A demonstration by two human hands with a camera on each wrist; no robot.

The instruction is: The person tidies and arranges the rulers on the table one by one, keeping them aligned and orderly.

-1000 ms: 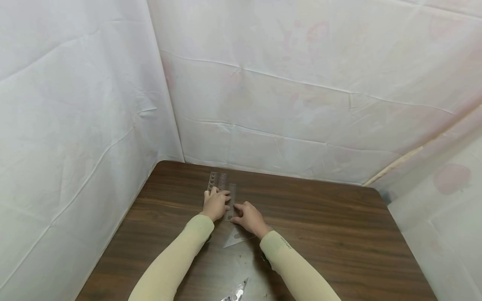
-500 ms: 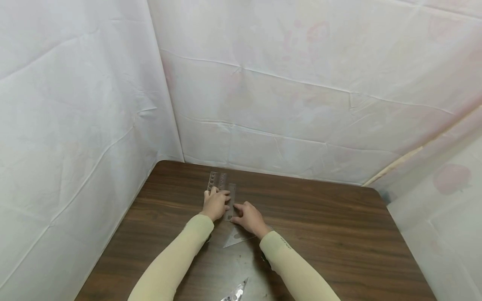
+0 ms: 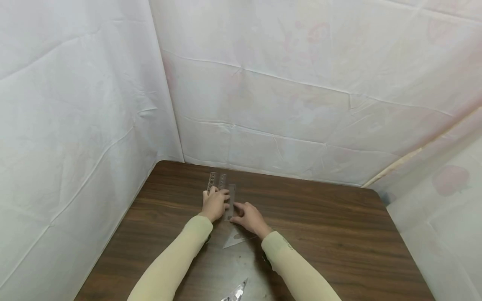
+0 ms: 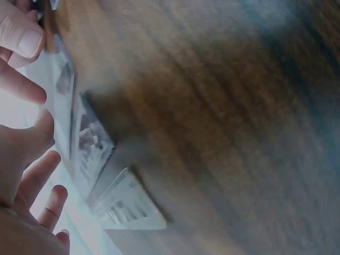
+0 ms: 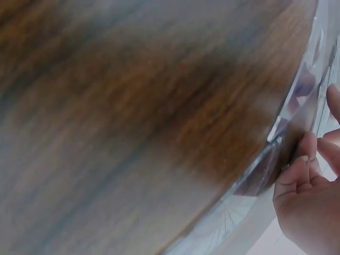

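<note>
Head view shows both hands close together on the table (image 3: 320, 234), toward its far left corner, working a row of clear plastic rulers. The left hand (image 3: 214, 204) lies flat, with relaxed fingers pressing on the stencil (image 3: 213, 179), a strip with round holes whose far end pokes out beyond the fingertips. The right hand (image 3: 249, 217) sits just beside it, fingertips touching the edge of the ruler (image 3: 230, 200) that lies between the two hands; whether its fingers pinch that edge or only rest on it cannot be told from this view. In the right wrist view the fingers (image 5: 297, 172) curl against a clear plastic edge, but the picture is blurred. A set square (image 3: 235, 239) lies under the right wrist, and another triangle (image 3: 236, 292) lies at the near edge.

By the look of them, these pieces are light, thin and stiff, with a slick surface that probably slides easily on the smooth wood. Lying flat, they likely give little to grip from above; a fingertip pressing down to slide one, or a nail under a long edge or corner to lift it, seems the safest hold. Thin plastic of this kind could snap if bent hard.

Left wrist view shows printed marks on the clear strips (image 4: 90, 146), but they are too blurred to read. Small writing on the right sleeve (image 3: 287, 244) is also illegible.
</note>
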